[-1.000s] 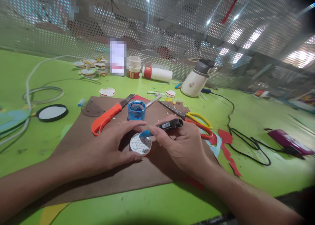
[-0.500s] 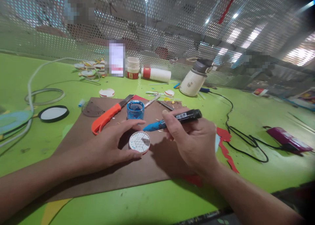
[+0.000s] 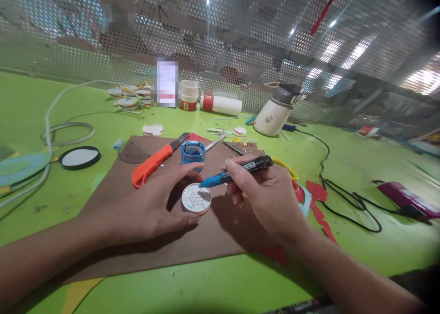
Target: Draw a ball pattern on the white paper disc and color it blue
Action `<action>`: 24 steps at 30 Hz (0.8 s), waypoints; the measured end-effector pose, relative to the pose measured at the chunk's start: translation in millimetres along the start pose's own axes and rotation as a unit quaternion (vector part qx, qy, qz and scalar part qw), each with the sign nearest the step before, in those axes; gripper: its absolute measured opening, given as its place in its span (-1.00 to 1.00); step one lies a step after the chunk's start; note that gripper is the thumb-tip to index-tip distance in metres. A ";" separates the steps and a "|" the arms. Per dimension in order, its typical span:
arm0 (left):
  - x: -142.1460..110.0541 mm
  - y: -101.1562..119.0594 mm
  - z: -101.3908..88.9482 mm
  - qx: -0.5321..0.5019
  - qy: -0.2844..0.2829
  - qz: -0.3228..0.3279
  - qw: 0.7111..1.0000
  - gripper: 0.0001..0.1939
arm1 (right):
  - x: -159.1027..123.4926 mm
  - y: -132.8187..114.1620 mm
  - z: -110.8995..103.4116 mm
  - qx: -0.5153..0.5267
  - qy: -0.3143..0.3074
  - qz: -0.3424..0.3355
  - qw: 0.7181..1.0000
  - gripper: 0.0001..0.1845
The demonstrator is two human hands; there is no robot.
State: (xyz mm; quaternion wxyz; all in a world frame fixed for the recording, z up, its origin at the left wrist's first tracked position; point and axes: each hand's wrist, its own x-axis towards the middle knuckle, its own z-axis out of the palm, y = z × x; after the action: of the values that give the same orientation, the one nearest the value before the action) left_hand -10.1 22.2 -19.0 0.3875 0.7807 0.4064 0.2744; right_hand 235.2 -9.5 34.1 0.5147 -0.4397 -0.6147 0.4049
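My left hand curls round a small white round disc with a line pattern, thumb and fingers holding its edge on the brown board. My right hand grips a black-handled tool with a blue-painted tip; the tip hovers just above the disc's upper right edge. A small open pot of blue paint stands just behind the disc.
An orange-handled knife, yellow-handled scissors, a metal blade and red paper scraps lie around the board. Behind are paper cups, a white flask, cables, a black-rimmed round mirror and a perforated metal screen.
My right hand lifted the blue-tipped tool off the disc and swung out to the right, then came back toward the disc. My left hand kept hold of the disc.
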 end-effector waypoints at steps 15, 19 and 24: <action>5.7 -1.1 -0.4 -0.036 -0.019 0.002 0.999 -0.14 | 0.0 8.0 4.8 -0.011 -0.024 -0.056 0.998 -0.78; 3.7 -6.9 0.7 -0.041 -0.019 -0.010 0.999 0.12 | 0.1 7.4 5.5 -0.020 -0.023 -0.063 0.998 -0.80; 2.9 -8.9 -0.7 -0.011 -0.005 0.001 1.000 0.02 | 0.9 7.2 4.4 -0.026 -0.029 -0.062 0.997 -0.84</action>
State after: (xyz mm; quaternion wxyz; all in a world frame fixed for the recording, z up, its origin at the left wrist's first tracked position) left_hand -12.9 28.2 -25.6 0.3979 0.7782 0.4003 0.2754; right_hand 231.7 -6.8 26.9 0.5095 -0.4018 -0.6655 0.3688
